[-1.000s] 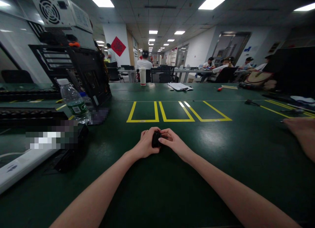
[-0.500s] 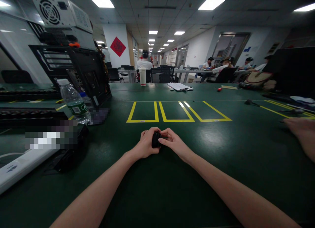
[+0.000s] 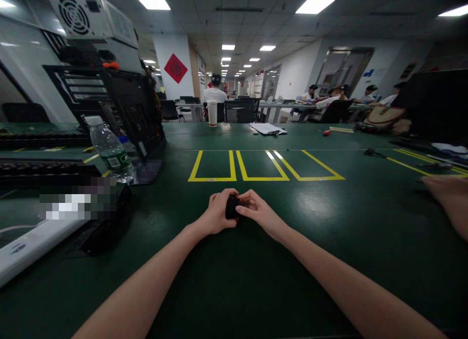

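Between my hands is a small black object, dark and rounded, too small and shadowed to name its kind. My left hand wraps round its left side, with the thumb below and the fingers over the top. From the right, my right hand pinches its edge with thumb and fingertips. Both hands are low over the green tabletop, just in front of the yellow tape outlines. Parts of the black object are hidden by my fingers.
To the left stand a water bottle, an open black computer case and a white bar. A white cup and a clipboard are at the far edge. Another person's hand rests at right.
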`<state>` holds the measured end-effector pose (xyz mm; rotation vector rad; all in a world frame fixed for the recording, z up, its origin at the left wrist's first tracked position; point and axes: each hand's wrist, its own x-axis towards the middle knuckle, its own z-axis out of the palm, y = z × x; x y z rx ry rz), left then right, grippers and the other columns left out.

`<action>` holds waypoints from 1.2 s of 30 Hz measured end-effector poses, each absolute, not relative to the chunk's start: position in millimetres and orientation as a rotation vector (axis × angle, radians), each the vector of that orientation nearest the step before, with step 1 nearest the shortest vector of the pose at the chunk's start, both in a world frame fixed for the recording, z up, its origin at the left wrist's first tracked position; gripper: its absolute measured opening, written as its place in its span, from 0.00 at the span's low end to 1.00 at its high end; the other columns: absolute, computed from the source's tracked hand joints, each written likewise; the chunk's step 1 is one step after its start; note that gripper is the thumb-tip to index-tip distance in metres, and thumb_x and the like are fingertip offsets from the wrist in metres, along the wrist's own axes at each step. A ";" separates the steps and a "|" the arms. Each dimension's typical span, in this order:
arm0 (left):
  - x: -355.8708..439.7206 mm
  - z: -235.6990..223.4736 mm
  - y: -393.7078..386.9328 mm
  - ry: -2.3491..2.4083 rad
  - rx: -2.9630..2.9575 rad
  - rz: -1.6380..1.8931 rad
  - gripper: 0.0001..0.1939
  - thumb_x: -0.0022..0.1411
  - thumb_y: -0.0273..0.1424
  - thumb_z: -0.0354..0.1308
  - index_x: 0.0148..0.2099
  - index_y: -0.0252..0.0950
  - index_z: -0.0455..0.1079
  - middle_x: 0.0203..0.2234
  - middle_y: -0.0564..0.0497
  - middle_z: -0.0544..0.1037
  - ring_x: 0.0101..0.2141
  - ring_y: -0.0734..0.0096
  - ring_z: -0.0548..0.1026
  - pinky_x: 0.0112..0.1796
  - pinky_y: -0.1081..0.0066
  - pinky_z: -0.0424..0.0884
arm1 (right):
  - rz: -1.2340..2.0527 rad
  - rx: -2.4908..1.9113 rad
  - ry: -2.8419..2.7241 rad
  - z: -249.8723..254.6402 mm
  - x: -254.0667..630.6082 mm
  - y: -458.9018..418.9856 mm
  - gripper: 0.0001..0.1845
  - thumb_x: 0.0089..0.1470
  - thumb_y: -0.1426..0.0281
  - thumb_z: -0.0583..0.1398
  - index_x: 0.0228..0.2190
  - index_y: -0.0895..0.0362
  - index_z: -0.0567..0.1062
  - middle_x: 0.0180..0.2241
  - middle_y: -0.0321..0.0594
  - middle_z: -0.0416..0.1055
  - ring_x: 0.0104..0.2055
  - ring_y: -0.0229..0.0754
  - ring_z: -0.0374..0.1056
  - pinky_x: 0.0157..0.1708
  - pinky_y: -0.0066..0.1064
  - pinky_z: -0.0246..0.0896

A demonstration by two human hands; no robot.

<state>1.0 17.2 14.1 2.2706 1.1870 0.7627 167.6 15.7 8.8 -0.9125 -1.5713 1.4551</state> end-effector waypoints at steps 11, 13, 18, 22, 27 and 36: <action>1.5 15.0 17.3 1.186 2.288 0.750 0.30 0.44 0.28 0.57 0.49 0.42 0.50 0.45 0.50 0.60 0.47 0.57 0.58 0.47 0.57 0.55 | 1.447 -1.005 -1.577 6.6 169.2 18.8 0.15 0.43 0.67 0.59 0.36 0.54 0.65 0.41 0.38 0.63 0.45 0.41 0.60 0.46 0.39 0.54; 1.9 15.3 17.2 1.189 2.294 0.745 0.29 0.44 0.27 0.57 0.49 0.42 0.51 0.45 0.50 0.60 0.47 0.57 0.58 0.46 0.56 0.55 | 1.487 -0.960 -1.573 8.9 169.9 17.0 0.16 0.42 0.68 0.60 0.36 0.53 0.64 0.40 0.37 0.62 0.44 0.41 0.61 0.44 0.39 0.56; 0.5 24.0 12.8 1.183 2.278 0.692 0.28 0.45 0.28 0.56 0.50 0.42 0.50 0.45 0.50 0.59 0.47 0.56 0.57 0.46 0.56 0.56 | 1.476 -0.943 -1.563 11.9 170.3 14.2 0.13 0.43 0.67 0.59 0.34 0.53 0.64 0.39 0.37 0.62 0.44 0.40 0.61 0.44 0.38 0.56; -0.5 24.0 13.0 1.175 2.282 0.701 0.28 0.46 0.29 0.56 0.50 0.42 0.50 0.45 0.50 0.60 0.47 0.56 0.58 0.46 0.57 0.56 | 1.444 -0.974 -1.565 7.7 169.3 17.5 0.15 0.43 0.67 0.59 0.36 0.53 0.64 0.38 0.37 0.63 0.44 0.40 0.61 0.44 0.38 0.56; 1.4 13.5 17.9 1.187 2.295 0.761 0.29 0.44 0.28 0.57 0.49 0.42 0.51 0.44 0.51 0.60 0.46 0.58 0.58 0.46 0.57 0.56 | 1.435 -1.010 -1.575 4.0 169.3 20.9 0.16 0.43 0.67 0.59 0.37 0.54 0.64 0.39 0.38 0.63 0.45 0.41 0.60 0.46 0.39 0.53; 2.0 19.1 14.8 1.200 2.278 0.738 0.29 0.44 0.28 0.57 0.50 0.42 0.51 0.44 0.50 0.60 0.47 0.57 0.58 0.46 0.56 0.55 | 1.458 -0.952 -1.568 12.0 169.0 14.0 0.14 0.43 0.67 0.59 0.35 0.53 0.64 0.39 0.36 0.63 0.43 0.39 0.61 0.44 0.38 0.56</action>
